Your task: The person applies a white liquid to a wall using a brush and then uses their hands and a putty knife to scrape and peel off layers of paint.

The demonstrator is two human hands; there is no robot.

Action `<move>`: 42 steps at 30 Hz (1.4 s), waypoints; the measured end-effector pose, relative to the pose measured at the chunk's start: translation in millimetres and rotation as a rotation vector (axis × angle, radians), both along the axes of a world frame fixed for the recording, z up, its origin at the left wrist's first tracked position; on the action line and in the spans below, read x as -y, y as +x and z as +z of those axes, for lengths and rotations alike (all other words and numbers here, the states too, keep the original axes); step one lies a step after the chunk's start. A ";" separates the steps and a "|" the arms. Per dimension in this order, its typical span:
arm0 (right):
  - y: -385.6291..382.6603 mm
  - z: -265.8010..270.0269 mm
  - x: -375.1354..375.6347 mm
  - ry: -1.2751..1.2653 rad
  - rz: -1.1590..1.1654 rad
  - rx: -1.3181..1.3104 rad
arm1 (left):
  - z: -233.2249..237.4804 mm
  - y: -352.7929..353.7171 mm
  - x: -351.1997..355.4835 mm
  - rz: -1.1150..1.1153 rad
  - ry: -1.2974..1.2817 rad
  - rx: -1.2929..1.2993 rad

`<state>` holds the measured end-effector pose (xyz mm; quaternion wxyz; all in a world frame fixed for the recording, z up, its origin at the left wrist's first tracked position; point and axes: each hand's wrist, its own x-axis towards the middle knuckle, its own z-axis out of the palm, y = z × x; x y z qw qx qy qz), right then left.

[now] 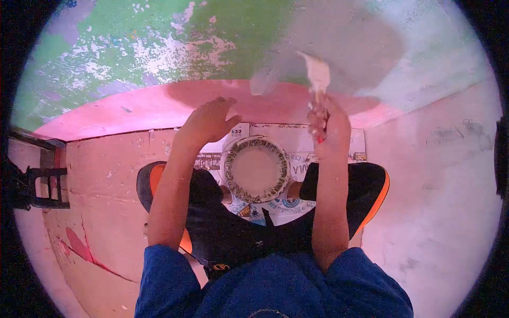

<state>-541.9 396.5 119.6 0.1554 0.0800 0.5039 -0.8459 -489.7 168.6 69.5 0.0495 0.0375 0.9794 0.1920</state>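
Observation:
My right hand [327, 123] is closed around the handle of a putty knife [318, 73], whose pale, coated blade points up against the wall [212, 47]. That wall shows worn green paint, whitish patches and a large greyish area behind the blade. Nothing is in my left hand [209, 121], which hovers near the pink lower band of the wall [238, 98] with its fingers apart. Between my legs stands a round bucket [230, 169] with a crusted, spattered rim and pale material inside. It lies below and between my two hands.
Printed sheets [297, 209] lie under the bucket. My bent knees [344, 185] in black and orange clothing flank it. A dark object with a frame [50, 188] stands at the far left. The floor [106, 212] has red marks at left.

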 end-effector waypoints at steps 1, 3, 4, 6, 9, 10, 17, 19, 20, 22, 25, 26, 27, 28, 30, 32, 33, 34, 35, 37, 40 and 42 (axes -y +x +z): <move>6.7 -11.0 2.6 -0.006 -0.005 -0.002 | 1.8 -2.2 1.7 -0.004 0.005 0.007; 11.0 -62.8 9.1 0.255 -0.020 0.291 | 5.8 -3.0 0.2 0.005 -0.014 0.046; 3.2 -99.2 4.4 0.250 -0.033 0.285 | 6.2 -2.8 -3.1 0.017 -0.027 0.095; -19.7 -158.5 -1.4 0.113 0.053 0.279 | 6.6 -4.7 -8.6 0.004 -0.069 0.115; -30.5 -56.9 -10.0 0.254 -0.024 0.053 | 6.6 1.0 -14.7 -0.034 0.040 0.097; -25.2 -19.6 -13.9 0.247 -0.029 0.022 | 9.7 3.0 -15.9 -0.059 0.065 0.106; -42.3 -164.2 -18.6 0.719 -0.184 -0.128 | -12.3 -10.7 -8.4 -0.098 -0.006 0.032; -45.0 -250.0 -34.6 0.706 0.009 -0.144 | 1.1 -8.9 -12.9 -0.080 -0.009 0.075; -44.2 -262.2 -37.8 0.700 0.071 -0.149 | 4.7 -6.8 -16.0 -0.057 0.004 0.135; -33.5 -171.1 -28.9 0.584 -0.007 0.117 | 4.3 -7.3 -17.6 -0.070 0.019 0.145; -24.0 -44.0 -24.6 0.311 -0.147 -0.088 | 0.4 -5.9 -21.0 -0.107 0.058 0.063; -19.3 -29.0 -27.0 0.314 -0.148 -0.083 | 2.7 -4.6 -21.9 -0.098 0.013 0.096; -14.5 -18.2 -29.7 0.261 -0.160 -0.132 | 4.5 -4.5 -22.3 -0.090 -0.035 0.126; -12.8 -13.8 -31.3 0.206 -0.172 -0.182 | 4.6 -4.3 -22.8 -0.092 -0.038 0.126; -23.4 -85.3 -19.7 0.386 -0.115 -0.096 | 5.4 -3.9 -24.5 -0.128 0.020 0.059; -27.8 -158.8 -10.0 0.480 -0.015 0.074 | 9.0 -6.2 -28.1 -0.126 0.025 0.077; -27.9 -169.2 -8.8 0.475 -0.014 0.069 | 11.2 -7.5 -28.9 -0.119 0.032 0.099; -26.0 -177.1 -7.5 0.416 0.005 0.178 | 13.9 -8.7 -29.7 -0.114 0.030 0.098; -21.2 -182.3 -6.7 0.362 0.030 0.295 | 16.3 -8.3 -30.9 -0.118 0.012 0.097; -17.2 -133.0 -3.8 0.337 0.014 0.110 | 17.0 -6.1 -30.1 -0.105 0.011 0.102; -5.0 -45.7 2.1 0.230 0.009 -0.112 | 9.3 -1.3 -26.4 -0.124 0.090 0.084; 0.4 -26.5 14.8 0.181 -0.134 -0.246 | 1.0 -1.6 -21.1 -0.134 0.060 0.067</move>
